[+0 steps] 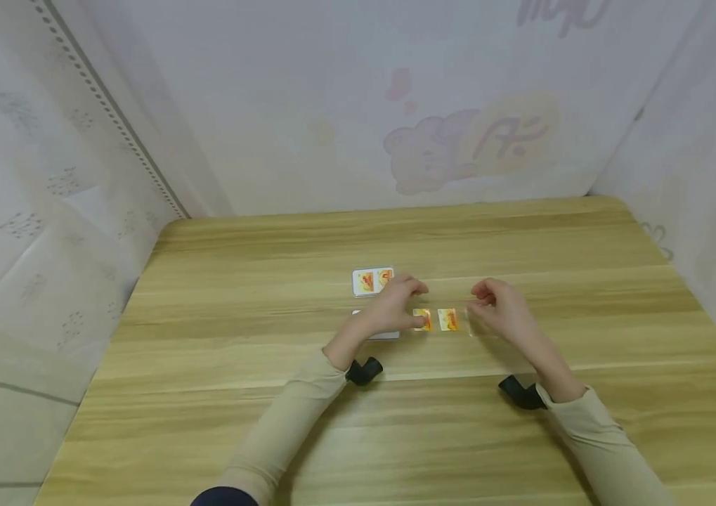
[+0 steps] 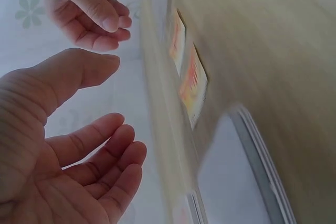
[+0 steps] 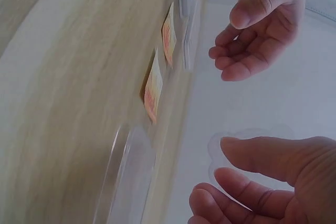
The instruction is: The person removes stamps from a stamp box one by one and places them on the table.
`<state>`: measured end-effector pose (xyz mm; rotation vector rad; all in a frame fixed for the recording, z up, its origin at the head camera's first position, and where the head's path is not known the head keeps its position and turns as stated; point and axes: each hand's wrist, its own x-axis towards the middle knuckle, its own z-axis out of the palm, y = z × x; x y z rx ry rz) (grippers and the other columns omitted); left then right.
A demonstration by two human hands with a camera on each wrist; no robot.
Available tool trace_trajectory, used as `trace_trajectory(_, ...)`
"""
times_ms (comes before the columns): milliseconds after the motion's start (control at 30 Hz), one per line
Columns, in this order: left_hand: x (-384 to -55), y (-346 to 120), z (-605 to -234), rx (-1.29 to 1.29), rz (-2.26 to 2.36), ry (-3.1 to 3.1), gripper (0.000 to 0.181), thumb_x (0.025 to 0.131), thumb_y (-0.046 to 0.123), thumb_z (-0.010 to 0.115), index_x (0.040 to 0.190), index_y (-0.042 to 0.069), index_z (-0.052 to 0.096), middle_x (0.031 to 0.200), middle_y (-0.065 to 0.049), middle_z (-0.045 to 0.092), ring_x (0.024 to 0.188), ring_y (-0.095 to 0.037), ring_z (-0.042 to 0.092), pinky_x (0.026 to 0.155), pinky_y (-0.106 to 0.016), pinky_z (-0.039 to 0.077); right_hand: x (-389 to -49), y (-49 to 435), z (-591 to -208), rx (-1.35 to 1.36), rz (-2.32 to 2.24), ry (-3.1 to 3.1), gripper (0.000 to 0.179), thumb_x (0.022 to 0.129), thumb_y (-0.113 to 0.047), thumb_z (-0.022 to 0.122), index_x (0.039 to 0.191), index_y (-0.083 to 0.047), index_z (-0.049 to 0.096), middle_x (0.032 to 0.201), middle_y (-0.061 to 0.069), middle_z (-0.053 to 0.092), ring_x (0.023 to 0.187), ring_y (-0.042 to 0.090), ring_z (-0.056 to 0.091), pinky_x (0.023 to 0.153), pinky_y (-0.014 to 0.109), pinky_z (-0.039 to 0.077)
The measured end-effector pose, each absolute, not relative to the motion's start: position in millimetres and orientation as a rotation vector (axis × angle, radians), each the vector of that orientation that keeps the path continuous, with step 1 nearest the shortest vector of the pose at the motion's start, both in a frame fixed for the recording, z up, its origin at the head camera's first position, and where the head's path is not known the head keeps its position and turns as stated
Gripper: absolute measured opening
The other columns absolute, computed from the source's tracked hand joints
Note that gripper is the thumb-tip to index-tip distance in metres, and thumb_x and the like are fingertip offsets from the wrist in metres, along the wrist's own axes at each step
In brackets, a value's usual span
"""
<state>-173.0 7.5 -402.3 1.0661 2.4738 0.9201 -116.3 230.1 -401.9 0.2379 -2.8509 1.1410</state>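
My left hand (image 1: 392,307) hovers over the table with thumb and fingers apart, holding nothing. It partly covers a white rectangular stack (image 2: 236,166) of thin pieces. Facing it, my right hand (image 1: 504,314) also holds nothing, its fingers loosely bent beside a clear plastic piece (image 3: 128,177). Between the hands lie two small orange-and-yellow printed papers, a left one (image 1: 421,320) and a right one (image 1: 447,320), with slightly lifted edges in the wrist views. Beyond the left hand is a white card (image 1: 365,282) with two orange pictures, its right end overlapped by the fingers.
The wood-grain table (image 1: 237,281) has rounded far corners. A pale printed curtain (image 1: 307,126) stands behind it and at both sides. Black bands, a left one (image 1: 365,371) and a right one (image 1: 521,392), stick out from the wrists below the sleeves.
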Motion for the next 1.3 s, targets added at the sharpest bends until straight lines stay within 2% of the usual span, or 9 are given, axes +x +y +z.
trace_trajectory(267, -172, 25, -401, 1.102, 0.881, 2.468, 0.049, 0.081, 0.013, 0.072, 0.122, -0.006, 0.054, 0.119, -0.015, 0.054, 0.111, -0.025, 0.049, 0.095, -0.030, 0.040, -112, 243, -405, 0.265, 1.100, -2.866, 0.025, 0.082, -0.001, 0.068, 0.101, 0.012, 0.058, 0.097, 0.026, 0.062, 0.088, 0.038, 0.059, 0.081, 0.051, 0.048)
trace_trajectory(533, -169, 49, -399, 1.138, 0.802, 2.505, 0.052, 0.078, 0.019, 0.075, 0.122, -0.003, 0.055, 0.118, -0.012, 0.054, 0.111, -0.022, 0.049, 0.096, -0.025, 0.038, -107, 260, -409, 0.401, 1.039, -2.824, 0.029, 0.077, 0.002, 0.072, 0.101, 0.011, 0.059, 0.095, 0.024, 0.062, 0.087, 0.037, 0.058, 0.077, 0.051, 0.049)
trace_trajectory(1000, -163, 88, -411, 1.180, 0.505, 2.609, 0.064, 0.075, 0.034, 0.078, 0.126, 0.003, 0.054, 0.120, -0.007, 0.055, 0.110, -0.020, 0.049, 0.093, -0.021, 0.039, -98, 283, -415, 0.483, 0.951, -2.929, 0.052, 0.071, 0.002, 0.076, 0.116, 0.014, 0.052, 0.111, 0.030, 0.056, 0.104, 0.045, 0.050, 0.087, 0.058, 0.040)
trace_trajectory(1300, -160, 100, -414, 1.178, 0.325, 2.647, 0.065, 0.074, 0.034, 0.078, 0.127, 0.004, 0.054, 0.119, -0.006, 0.056, 0.109, -0.019, 0.051, 0.094, -0.023, 0.038, -96, 289, -419, 0.425, 0.976, -2.997, 0.058, 0.072, 0.003, 0.076, 0.122, 0.013, 0.049, 0.113, 0.028, 0.053, 0.107, 0.044, 0.049, 0.090, 0.057, 0.038)
